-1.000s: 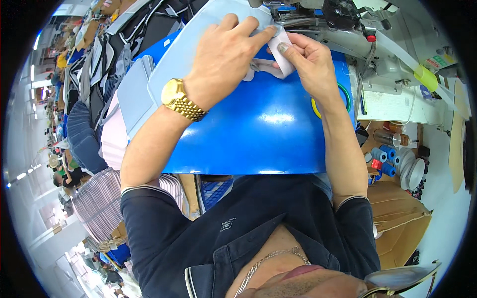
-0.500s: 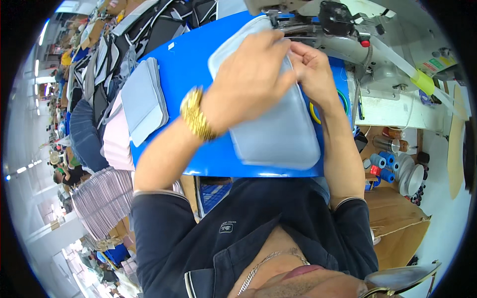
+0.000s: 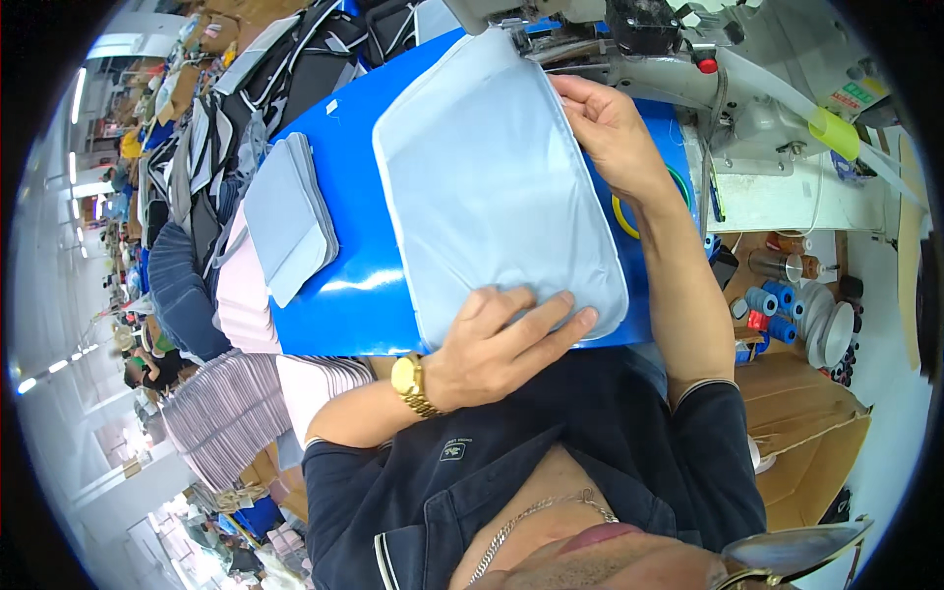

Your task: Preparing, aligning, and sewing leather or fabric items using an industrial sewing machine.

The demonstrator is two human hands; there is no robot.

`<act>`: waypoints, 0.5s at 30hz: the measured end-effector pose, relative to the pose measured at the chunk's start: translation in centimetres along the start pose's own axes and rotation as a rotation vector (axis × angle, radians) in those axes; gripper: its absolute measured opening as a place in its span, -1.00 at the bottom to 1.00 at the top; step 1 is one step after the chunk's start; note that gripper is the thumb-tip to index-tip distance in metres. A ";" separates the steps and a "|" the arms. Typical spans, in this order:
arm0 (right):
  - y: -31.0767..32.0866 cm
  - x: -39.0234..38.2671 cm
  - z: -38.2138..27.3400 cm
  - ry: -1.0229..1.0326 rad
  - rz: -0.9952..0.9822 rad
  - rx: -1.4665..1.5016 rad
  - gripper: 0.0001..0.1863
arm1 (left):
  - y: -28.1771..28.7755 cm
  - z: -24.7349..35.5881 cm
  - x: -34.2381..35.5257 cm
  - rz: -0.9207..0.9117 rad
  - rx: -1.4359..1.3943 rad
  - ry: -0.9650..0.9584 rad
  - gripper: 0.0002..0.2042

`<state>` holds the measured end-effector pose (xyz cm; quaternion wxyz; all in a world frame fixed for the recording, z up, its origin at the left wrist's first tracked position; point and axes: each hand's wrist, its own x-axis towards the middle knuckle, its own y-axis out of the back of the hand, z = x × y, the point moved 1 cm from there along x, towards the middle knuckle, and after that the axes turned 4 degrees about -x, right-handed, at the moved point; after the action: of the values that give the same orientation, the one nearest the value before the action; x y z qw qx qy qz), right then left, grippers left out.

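Pale grey panel [image 3: 492, 197] beneath left hand [image 3: 497, 344], grip unclear, upper right edge pinched in right hand [image 3: 615, 133]

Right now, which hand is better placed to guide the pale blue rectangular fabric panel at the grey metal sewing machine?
Probably the right hand: its fingers touch the panel beside the machine, whereas the left hand rests on its near end.

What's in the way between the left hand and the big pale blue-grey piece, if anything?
Nothing that I can see. The left hand is right at the near end of the pale blue-grey piece, with its fingers resting on it.
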<state>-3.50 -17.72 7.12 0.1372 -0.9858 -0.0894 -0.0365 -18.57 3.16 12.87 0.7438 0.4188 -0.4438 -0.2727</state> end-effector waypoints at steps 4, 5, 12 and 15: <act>-0.3 0.2 0.1 0.025 0.024 -0.010 -0.62 | 2.1 -2.2 1.8 -0.083 0.041 -0.047 -0.48; -0.3 0.2 0.1 0.035 0.031 -0.001 -0.62 | 2.3 -2.7 2.2 -0.079 0.055 -0.054 -0.47; -0.4 0.3 -0.1 0.031 0.015 -0.007 -0.60 | 3.5 -6.4 4.2 -0.081 0.095 -0.088 -0.49; -0.4 0.3 -0.2 0.033 0.014 -0.033 -0.59 | 3.8 -8.0 4.9 -0.092 0.123 -0.113 -0.50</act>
<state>-3.31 -17.35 7.49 0.1227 -0.9878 -0.0797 -0.0534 -9.08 4.30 16.26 0.6771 0.4678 -0.4813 -0.3019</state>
